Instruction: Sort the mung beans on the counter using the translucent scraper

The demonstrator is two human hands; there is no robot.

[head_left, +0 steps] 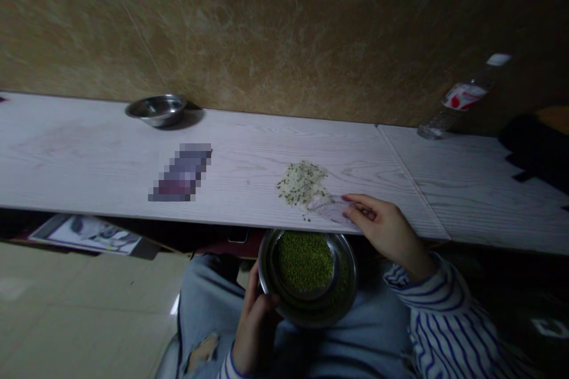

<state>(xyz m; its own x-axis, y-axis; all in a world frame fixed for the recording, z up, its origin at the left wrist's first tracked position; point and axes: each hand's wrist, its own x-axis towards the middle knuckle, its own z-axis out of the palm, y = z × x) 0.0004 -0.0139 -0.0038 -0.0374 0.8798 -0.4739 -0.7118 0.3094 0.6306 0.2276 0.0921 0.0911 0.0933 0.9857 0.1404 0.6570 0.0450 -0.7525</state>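
My left hand (256,314) grips the left side of a steel bowl (351,284), its thumb by the rim. Green mung beans (306,262) lie inside the bowl, which is in front of my lap just below the counter's front edge. With thumb and fingers closed, my right hand (377,219) pinches a thin, see-through piece of plastic (331,208); its exact kind is unclear. The plastic's far end touches a pile of white rice grains mixed with green beans (302,182) on the counter. A few beans lie loose near the pile's front side.
The white wood-grain counter (249,189) runs along a marbled wall. A second steel bowl (157,111) stands at the back left, with a blurred-out flat object (182,173) before it. A plastic bottle (462,98) and dark cloth-like items (533,148) are at right.
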